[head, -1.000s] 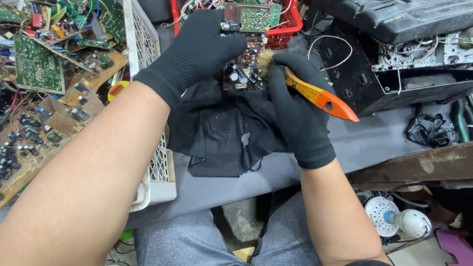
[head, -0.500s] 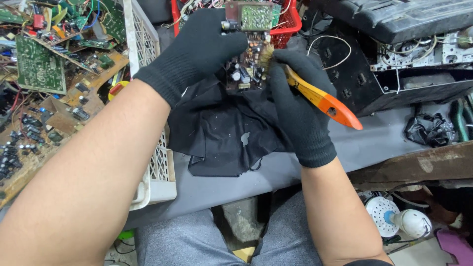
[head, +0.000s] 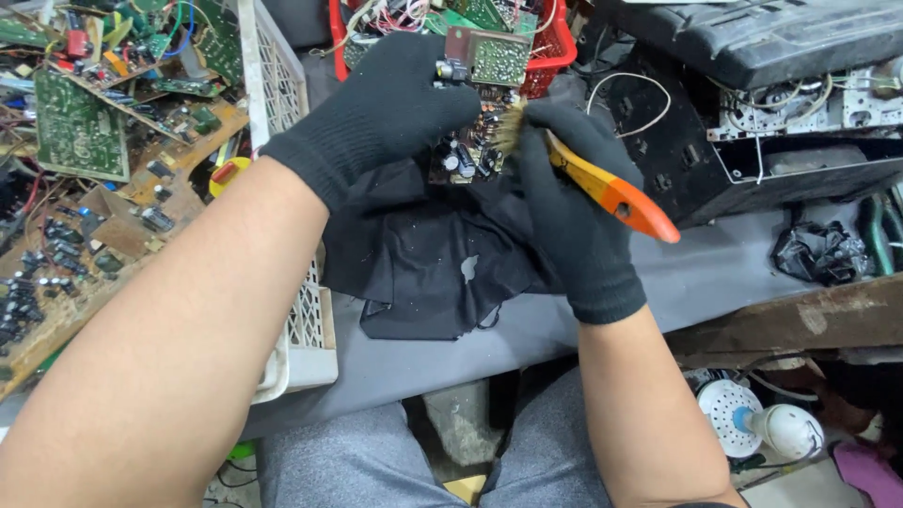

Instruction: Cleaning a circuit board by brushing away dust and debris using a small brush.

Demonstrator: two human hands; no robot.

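My left hand (head: 390, 108), in a black knit glove, grips a small circuit board (head: 475, 141) studded with capacitors and holds it up over a black cloth (head: 428, 268). My right hand (head: 574, 212), also gloved in black, holds an orange-handled brush (head: 611, 193) with its pale bristles pressed against the board's right edge. The handle sticks out to the right past my wrist.
A white plastic crate (head: 292, 310) full of circuit boards (head: 80, 132) stands at the left. A red basket (head: 550, 52) with more boards sits behind. A black open chassis (head: 752, 141) lies at the right on the grey work surface (head: 715, 273). My knees show below.
The brush has shifted slightly along the board's edge, its handle swinging a little down and right. My left hand keeps the board in place.
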